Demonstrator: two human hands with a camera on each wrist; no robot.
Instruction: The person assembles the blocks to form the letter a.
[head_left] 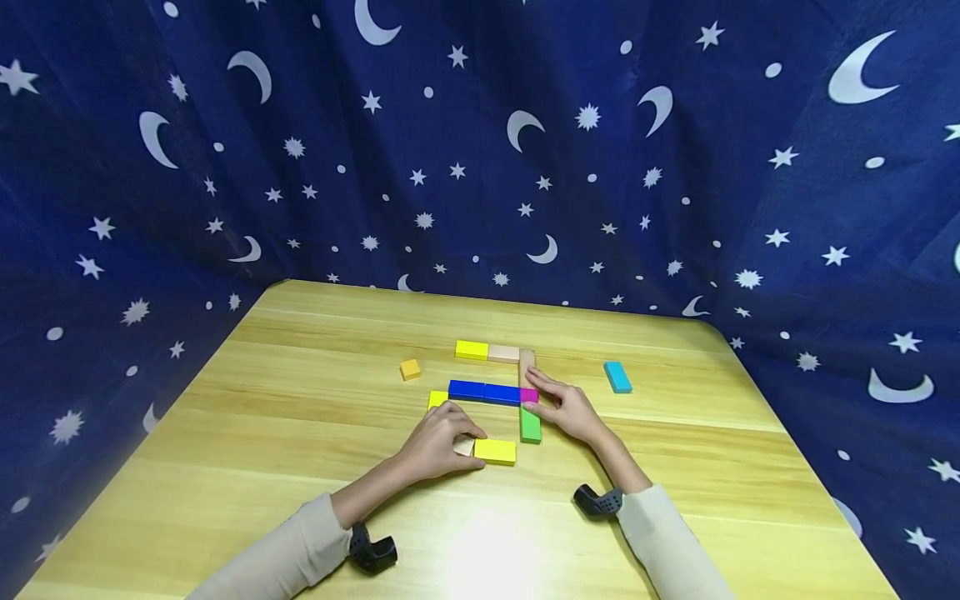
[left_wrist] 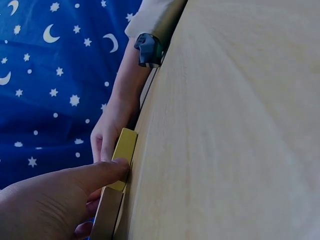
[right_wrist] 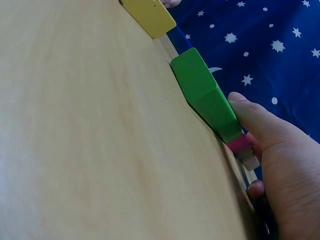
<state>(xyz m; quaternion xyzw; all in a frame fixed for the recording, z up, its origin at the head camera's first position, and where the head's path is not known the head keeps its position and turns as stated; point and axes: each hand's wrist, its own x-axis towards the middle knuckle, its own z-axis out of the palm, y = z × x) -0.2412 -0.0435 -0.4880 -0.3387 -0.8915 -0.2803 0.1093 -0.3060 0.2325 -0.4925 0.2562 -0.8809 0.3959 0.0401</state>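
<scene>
Between the thumb and index finger of my left hand (head_left: 433, 442) is the left end of a yellow block (head_left: 495, 452). A plain wooden block (head_left: 463, 445) butts against that end, partly covered by the hand. My right hand (head_left: 573, 412) rests at the right column of blocks, thumb by the green block (head_left: 530, 425) and magenta block (head_left: 528, 396), fingertips on the plain wooden block (head_left: 527, 360) above them. In the right wrist view the thumb lies along the green block's edge. Two blue blocks (head_left: 483, 392) run left from the magenta one, towards another yellow block (head_left: 438, 399).
Behind, a yellow block (head_left: 471, 350) and a plain wooden block (head_left: 503, 354) form a row reaching the column's top. An orange block (head_left: 409, 369) lies apart at left, a light blue one (head_left: 618, 377) at right. A starry blue curtain (head_left: 480, 150) hangs behind the wooden table (head_left: 225, 450).
</scene>
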